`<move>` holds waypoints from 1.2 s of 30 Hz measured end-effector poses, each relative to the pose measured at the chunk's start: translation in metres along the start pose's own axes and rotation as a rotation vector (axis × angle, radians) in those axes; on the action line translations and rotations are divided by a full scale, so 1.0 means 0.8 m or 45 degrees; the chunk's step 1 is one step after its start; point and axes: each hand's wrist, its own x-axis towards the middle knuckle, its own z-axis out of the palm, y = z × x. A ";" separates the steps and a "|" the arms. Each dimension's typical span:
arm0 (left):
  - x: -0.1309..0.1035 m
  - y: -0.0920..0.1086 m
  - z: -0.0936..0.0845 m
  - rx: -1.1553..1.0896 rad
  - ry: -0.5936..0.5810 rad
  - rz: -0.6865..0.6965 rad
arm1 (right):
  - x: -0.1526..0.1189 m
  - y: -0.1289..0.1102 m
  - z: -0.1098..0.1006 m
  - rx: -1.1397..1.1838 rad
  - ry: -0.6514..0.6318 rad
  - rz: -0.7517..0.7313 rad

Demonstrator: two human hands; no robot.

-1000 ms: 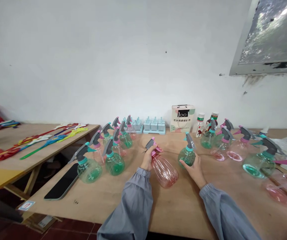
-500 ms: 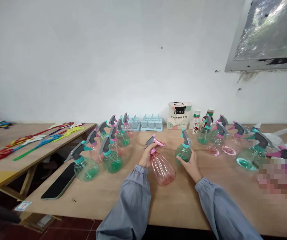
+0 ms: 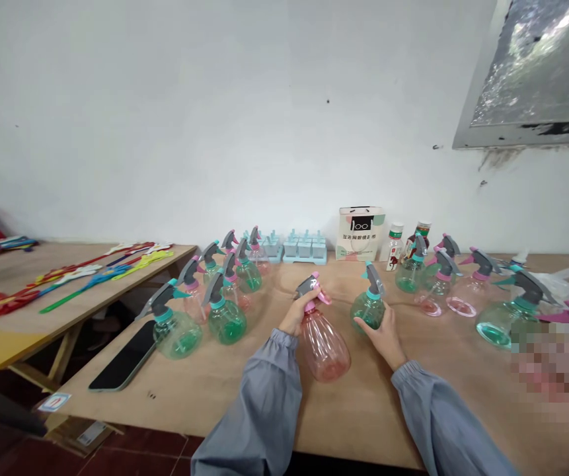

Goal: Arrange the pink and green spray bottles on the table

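My left hand (image 3: 296, 316) grips a pink spray bottle (image 3: 326, 347) around its neck and grey-and-pink trigger head. This bottle is tilted, with its base toward the right and toward me. To its right, my right hand (image 3: 386, 336) is wrapped round the body of a green spray bottle (image 3: 367, 309), which has a grey-and-teal head and is upright on the table (image 3: 363, 416). The palm side of my right hand and some of its fingers are hidden behind this bottle.
Several pink and green spray bottles (image 3: 228, 322) stand at left, others (image 3: 472, 291) at right. A black phone (image 3: 124, 357) lies at left. Pale blue moulds (image 3: 304, 246), a paper bag (image 3: 361, 233) and small bottles (image 3: 394, 246) line the wall. Knitted flowers (image 3: 86, 281) lie on another table.
The view has shifted slightly, so the scene sits a little further right and lower. The pink bottle's base has dropped slightly in my left hand. My right hand keeps its hold on the green bottle.
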 end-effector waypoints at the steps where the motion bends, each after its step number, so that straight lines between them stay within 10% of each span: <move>1: -0.001 0.000 -0.001 0.023 0.008 -0.017 | 0.000 0.000 -0.001 -0.004 -0.007 -0.011; 17: -0.013 0.028 0.002 0.265 -0.110 0.199 | -0.001 0.005 -0.005 0.007 -0.074 -0.049; 28: 0.023 0.023 -0.032 0.464 0.345 0.562 | -0.002 0.006 -0.006 0.032 -0.093 -0.036; 36: 0.002 -0.005 -0.058 0.660 0.362 0.717 | -0.003 0.010 -0.006 0.046 -0.117 -0.022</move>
